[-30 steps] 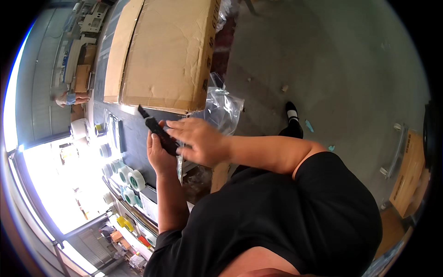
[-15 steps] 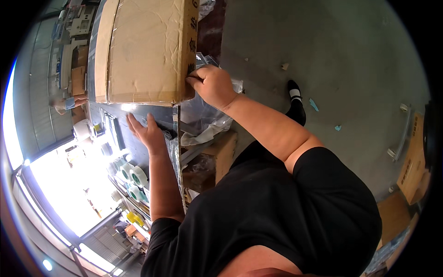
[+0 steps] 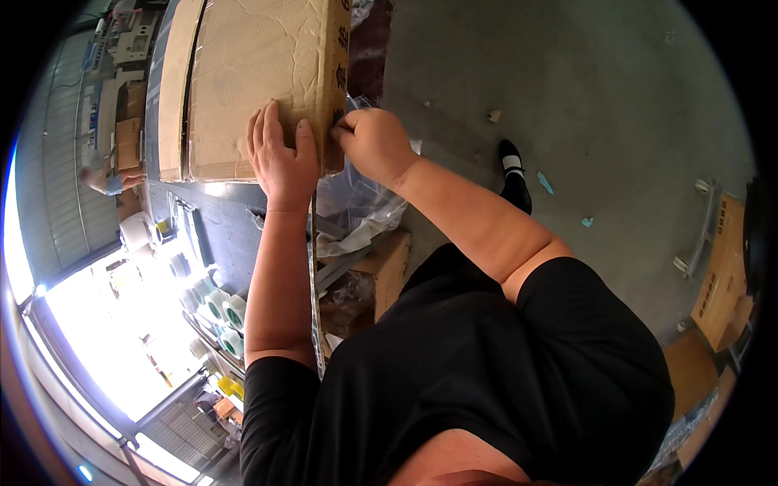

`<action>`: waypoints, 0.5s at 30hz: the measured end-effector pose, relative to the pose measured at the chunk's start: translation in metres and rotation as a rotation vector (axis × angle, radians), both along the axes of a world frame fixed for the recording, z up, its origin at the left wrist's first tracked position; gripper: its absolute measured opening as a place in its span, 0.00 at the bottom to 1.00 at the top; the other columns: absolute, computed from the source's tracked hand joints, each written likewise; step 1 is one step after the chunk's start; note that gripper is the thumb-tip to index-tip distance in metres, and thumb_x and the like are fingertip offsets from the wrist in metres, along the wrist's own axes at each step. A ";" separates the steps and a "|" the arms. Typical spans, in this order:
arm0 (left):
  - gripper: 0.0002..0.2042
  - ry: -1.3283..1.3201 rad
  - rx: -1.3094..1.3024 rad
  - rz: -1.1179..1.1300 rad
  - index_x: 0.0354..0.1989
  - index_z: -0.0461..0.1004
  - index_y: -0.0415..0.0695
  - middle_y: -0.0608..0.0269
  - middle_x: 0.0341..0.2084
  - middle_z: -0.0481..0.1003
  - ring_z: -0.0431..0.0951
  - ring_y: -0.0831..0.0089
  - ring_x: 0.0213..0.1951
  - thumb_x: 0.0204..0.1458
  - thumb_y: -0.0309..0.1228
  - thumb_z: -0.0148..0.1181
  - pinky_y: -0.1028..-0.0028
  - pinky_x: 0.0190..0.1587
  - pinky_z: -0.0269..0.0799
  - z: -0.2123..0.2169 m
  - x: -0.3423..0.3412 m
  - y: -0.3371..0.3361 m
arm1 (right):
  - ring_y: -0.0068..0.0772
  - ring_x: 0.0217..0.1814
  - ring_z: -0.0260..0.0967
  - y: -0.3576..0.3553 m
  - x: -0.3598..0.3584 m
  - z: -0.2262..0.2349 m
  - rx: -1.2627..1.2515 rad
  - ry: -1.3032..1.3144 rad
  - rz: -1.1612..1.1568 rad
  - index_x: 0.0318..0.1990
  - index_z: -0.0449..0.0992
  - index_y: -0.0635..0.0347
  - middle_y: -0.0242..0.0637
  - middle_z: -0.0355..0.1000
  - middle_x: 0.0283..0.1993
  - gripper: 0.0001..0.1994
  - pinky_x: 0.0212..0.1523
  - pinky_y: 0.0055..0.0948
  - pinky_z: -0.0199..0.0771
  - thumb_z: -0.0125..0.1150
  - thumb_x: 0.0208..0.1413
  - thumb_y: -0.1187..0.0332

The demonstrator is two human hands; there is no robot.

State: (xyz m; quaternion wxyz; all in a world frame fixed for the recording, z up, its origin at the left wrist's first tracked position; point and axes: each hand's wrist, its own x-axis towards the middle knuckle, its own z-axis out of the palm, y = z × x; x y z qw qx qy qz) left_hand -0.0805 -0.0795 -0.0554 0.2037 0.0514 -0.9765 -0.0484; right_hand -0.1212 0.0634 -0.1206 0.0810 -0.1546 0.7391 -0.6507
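item: large brown corrugated cardboard carton [image 3: 259, 73], lying on the dark grey worktop [image 3: 223, 227] ahead of me, its near end overhanging the worktop's edge.

left hand [image 3: 282, 158]: laid flat on the carton's top face near the corner, fingers [image 3: 263, 130] spread and open, gripping nothing; as i judge it, the palm presses down to steady the carton.

right hand [image 3: 374, 144]: at the carton's near corner edge, fingers curled closed in a pinch against the cardboard. what is pinched i cannot tell for sure; a long narrow strip of clear tape [image 3: 313, 283] hangs straight down from just under my left hand, so the pinch may be on its upper end.

beneath the corner: crumpled clear plastic sheeting [image 3: 356, 206], touching or just under my right wrist, and below it a smaller open brown cardboard box [image 3: 389, 263] tucked against the worktop's side.

left of the worktop: rolls of white and green tape [image 3: 219, 312] on a low shelf, glare from a bright doorway beyond.

floor: grey concrete [image 3: 583, 105] with small scraps; my black shoe [image 3: 512, 166] on it; more brown cartons [image 3: 717, 271] well apart at the right.

obstructions: the plastic sheeting crowds the corner where my right hand works; the hanging strip lies close to my left forearm.
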 end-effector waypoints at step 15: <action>0.24 -0.032 -0.050 0.025 0.57 0.70 0.35 0.49 0.58 0.71 0.65 0.51 0.63 0.54 0.36 0.58 0.56 0.66 0.57 0.004 -0.002 0.004 | 0.46 0.33 0.77 0.004 -0.014 0.000 -0.040 -0.031 0.113 0.33 0.81 0.67 0.51 0.78 0.30 0.13 0.37 0.37 0.76 0.62 0.48 0.65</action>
